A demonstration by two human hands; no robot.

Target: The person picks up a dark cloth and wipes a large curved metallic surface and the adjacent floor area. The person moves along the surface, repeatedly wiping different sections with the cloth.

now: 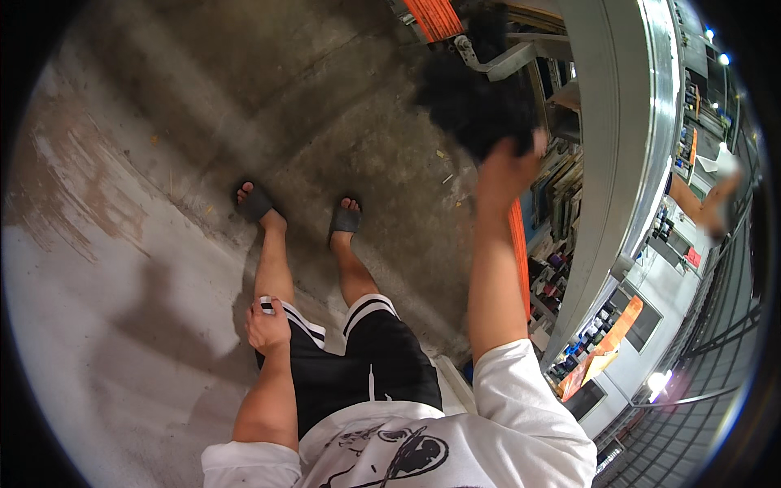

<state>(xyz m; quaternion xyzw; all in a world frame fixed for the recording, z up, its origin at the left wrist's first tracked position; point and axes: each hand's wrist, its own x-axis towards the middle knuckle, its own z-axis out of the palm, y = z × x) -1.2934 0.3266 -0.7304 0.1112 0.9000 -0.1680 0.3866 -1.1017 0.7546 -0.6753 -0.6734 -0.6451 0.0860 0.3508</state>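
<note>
Concrete floor (382, 154), left of grey frame (612, 130): right hand (512, 161), fingers closed on blurred black bundle (470, 102), apparently not yet released; left hand (268, 327) curled at shorts hem (306, 324), hold unclear.

1. The right hand (511, 167), blurred by motion, grips a black bundle (472, 102) beside a curved-looking grey metal frame (614, 98).
2. The left hand (270, 328) curls its fingers at the hem of the black shorts (366, 366).
3. Dark sandals (346, 220) rest on a stained floor (407, 268).
4. An orange sheet (606, 346) shows right of the frame.
</note>
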